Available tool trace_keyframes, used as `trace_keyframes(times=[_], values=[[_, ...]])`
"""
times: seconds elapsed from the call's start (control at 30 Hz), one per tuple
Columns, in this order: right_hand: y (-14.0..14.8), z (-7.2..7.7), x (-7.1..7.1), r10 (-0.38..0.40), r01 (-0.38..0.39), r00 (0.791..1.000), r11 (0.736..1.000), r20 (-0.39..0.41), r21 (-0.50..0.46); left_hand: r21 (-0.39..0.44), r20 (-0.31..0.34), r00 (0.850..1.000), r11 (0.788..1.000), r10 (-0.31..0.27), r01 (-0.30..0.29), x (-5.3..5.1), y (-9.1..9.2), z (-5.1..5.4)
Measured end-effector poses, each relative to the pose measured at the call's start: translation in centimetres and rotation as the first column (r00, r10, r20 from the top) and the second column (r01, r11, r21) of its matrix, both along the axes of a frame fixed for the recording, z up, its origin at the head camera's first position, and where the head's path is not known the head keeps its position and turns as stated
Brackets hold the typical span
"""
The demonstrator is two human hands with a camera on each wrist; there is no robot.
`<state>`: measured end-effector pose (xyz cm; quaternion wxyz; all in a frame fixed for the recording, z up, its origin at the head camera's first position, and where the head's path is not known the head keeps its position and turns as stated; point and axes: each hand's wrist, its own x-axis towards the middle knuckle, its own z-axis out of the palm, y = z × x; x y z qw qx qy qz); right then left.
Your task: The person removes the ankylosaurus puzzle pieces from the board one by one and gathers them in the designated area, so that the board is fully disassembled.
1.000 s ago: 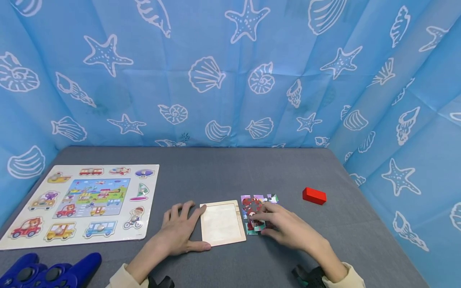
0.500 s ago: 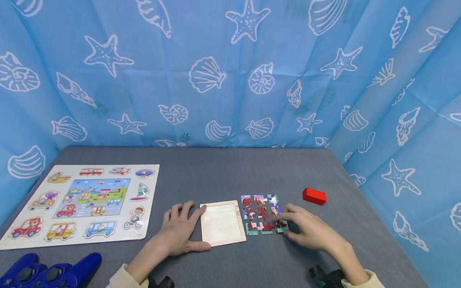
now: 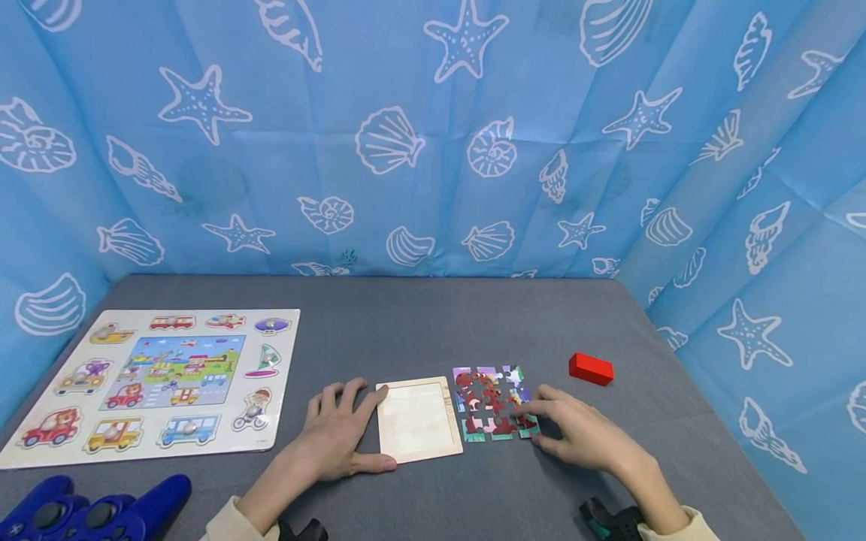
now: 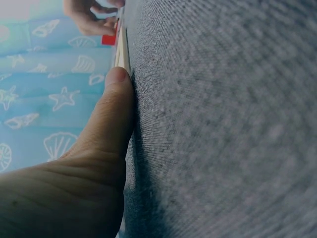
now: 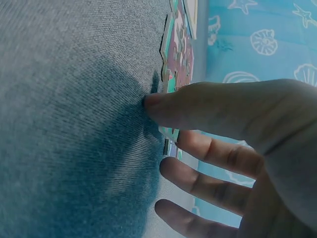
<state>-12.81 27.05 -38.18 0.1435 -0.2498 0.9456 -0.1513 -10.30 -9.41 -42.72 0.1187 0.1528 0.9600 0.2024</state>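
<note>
My left hand (image 3: 338, 436) lies at the left side of a shallow square wooden tray (image 3: 418, 421). Its index fingertip touches the tray's upper left corner and its thumb the lower left corner, fingers fairly straight. Right of the tray lies a jigsaw puzzle (image 3: 479, 402) of reddish-brown, purple and green pieces, with a gap right of its middle. My right hand (image 3: 582, 432) pinches the lower right corner piece (image 3: 528, 425) between thumb and index finger. In the right wrist view, the thumb (image 5: 198, 106) partly hides that piece; the other fingers are loosely bent.
A red block (image 3: 591, 369) stands to the right, beyond my right hand. On the left lies a vehicle knob-puzzle board (image 3: 271, 421), with a blue game controller (image 3: 101, 515) in front of it. A blue shell-patterned curtain (image 3: 433, 188) rises behind the grey tabletop (image 3: 379, 323).
My right hand has moved right from the puzzle's lower middle to its lower right corner, uncovering the pieces. It has stayed there for the last half second. My left hand has kept its place.
</note>
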Motion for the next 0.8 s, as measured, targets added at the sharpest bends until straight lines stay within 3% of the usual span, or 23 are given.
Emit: trace_keyframes(times=[0.8], values=[[0.46, -0.19, 0.03, 0.009, -0.009, 1.0, 1.0, -0.009, 0.025, 0.017, -0.004, 1.0, 1.0, -0.005, 0.005, -0.02, 0.05, 0.01]])
